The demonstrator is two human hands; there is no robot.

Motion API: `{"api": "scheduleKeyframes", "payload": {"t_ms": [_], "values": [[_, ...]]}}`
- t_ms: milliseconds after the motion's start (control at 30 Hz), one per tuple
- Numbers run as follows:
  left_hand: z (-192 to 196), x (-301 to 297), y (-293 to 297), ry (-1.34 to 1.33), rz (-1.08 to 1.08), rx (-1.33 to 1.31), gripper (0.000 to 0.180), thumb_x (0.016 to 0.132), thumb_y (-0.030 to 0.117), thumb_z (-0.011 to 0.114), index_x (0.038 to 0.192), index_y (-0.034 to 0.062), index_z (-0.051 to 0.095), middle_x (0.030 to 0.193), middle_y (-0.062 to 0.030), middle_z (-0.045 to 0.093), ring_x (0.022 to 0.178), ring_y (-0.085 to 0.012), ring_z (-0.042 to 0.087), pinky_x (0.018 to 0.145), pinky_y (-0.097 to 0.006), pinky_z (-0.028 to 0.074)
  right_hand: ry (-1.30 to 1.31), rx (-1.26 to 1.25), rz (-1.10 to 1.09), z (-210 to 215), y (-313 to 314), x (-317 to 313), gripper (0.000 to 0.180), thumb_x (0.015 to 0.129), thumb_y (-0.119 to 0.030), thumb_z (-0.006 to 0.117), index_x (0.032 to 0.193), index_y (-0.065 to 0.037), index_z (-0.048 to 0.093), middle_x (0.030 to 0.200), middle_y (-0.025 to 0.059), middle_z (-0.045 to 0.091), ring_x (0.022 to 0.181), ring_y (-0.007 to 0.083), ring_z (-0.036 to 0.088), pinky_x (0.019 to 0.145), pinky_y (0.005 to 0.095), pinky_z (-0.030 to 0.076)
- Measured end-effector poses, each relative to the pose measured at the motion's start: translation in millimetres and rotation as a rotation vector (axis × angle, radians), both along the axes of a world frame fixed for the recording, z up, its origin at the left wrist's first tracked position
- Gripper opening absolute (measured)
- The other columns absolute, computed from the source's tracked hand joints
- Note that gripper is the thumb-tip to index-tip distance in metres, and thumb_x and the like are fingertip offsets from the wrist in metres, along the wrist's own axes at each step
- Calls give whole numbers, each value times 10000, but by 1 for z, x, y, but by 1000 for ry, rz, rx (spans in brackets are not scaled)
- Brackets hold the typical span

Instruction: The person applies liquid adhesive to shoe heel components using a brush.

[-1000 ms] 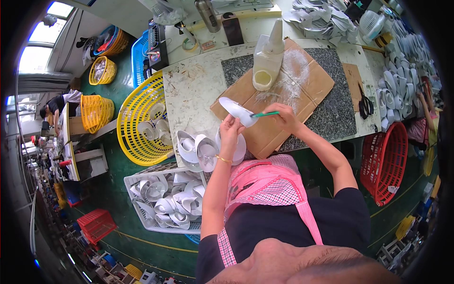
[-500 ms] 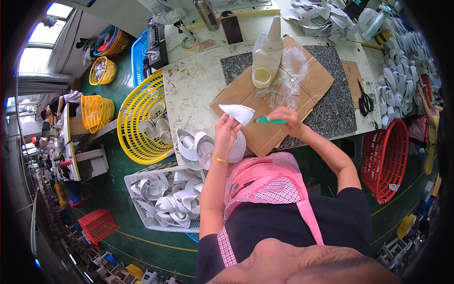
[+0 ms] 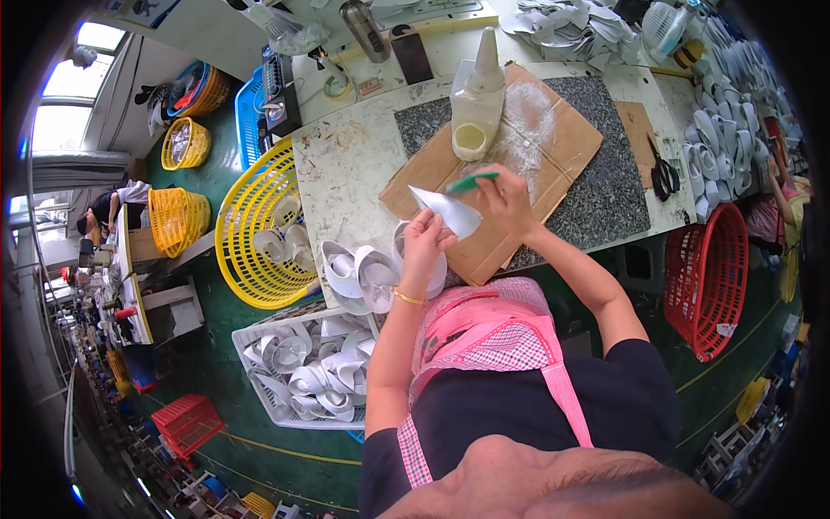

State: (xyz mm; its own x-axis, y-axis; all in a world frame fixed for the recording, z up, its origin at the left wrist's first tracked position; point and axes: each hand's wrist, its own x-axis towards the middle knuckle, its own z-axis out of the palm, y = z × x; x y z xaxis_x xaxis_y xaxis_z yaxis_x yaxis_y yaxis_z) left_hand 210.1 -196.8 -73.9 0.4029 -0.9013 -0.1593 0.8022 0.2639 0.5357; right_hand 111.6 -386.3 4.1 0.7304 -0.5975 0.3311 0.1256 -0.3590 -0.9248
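My left hand (image 3: 427, 238) pinches a white pointed shoe piece (image 3: 451, 214) by its lower left side, with the tip pointing up and left. The piece is held over the cardboard. In my right hand (image 3: 508, 201) is a slim green-handled tool (image 3: 471, 182), closed in the fingers just above the white piece and apart from it. Beyond the hands stands a whitish plastic glue bottle (image 3: 471, 112) with a round opening showing yellowish inside. It rests on a brown cardboard sheet (image 3: 553, 143) smeared with dried white residue. Several white shoe uppers (image 3: 375, 278) lie beside my left forearm.
A grey speckled slab (image 3: 618, 173) lies under the cardboard. Black scissors (image 3: 664, 180) are at the table's right. A yellow basket (image 3: 229, 233) and a white crate (image 3: 251, 381) of uppers stand left, a red basket (image 3: 705, 281) right. A person (image 3: 108, 203) sits at far left.
My right hand has moved left and up, carrying the green-handled tool above the white piece. My left hand has turned the piece so its broad end now points lower right.
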Motion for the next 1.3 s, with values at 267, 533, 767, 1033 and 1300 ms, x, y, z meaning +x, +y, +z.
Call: {"api": "scheduleKeyframes", "payload": {"t_ms": [267, 533, 767, 1033, 1300], "values": [[79, -1, -19, -1878, 88, 929, 263, 858, 51, 531, 1086, 111, 645, 763, -62, 613, 680, -249, 608, 627, -347, 519, 136, -78, -276, -43, -76, 37, 125, 898, -107, 589, 890, 12, 625, 669, 108, 597, 585, 213, 589, 548, 310, 444], [38, -4, -19, -2246, -42, 939, 214, 802, 109, 570, 990, 39, 645, 990, -109, 606, 1072, -262, 525, 1069, -461, 308, 182, -15, -296, -69, -85, 42, 139, 907, -126, 588, 894, 1, 646, 710, 86, 649, 638, 128, 626, 576, 287, 457], [47, 5, -35, -1984, 282, 870, 177, 747, 86, 631, 917, 34, 633, 980, -95, 619, 1008, -285, 546, 989, -468, 363, 91, 261, -402, -78, -85, 29, 182, 930, -153, 578, 858, 5, 629, 690, 55, 645, 612, 122, 634, 562, 268, 474], [44, 91, -52, -2198, -327, 623, 167, 652, 22, 670, 767, 138, 704, 849, -16, 611, 925, -213, 561, 786, -356, 470, 67, 315, -384, -80, -82, 24, 180, 932, -155, 583, 870, 7, 632, 712, 42, 649, 633, 102, 630, 585, 250, 486], [45, 114, -71, -2208, -628, 374, 194, 601, 32, 710, 739, 168, 718, 882, 10, 608, 942, -190, 546, 812, -335, 475, 21, 410, -416, -86, -81, 10, 180, 933, -160, 584, 869, 0, 633, 731, 39, 657, 634, 103, 629, 587, 252, 489]]}}
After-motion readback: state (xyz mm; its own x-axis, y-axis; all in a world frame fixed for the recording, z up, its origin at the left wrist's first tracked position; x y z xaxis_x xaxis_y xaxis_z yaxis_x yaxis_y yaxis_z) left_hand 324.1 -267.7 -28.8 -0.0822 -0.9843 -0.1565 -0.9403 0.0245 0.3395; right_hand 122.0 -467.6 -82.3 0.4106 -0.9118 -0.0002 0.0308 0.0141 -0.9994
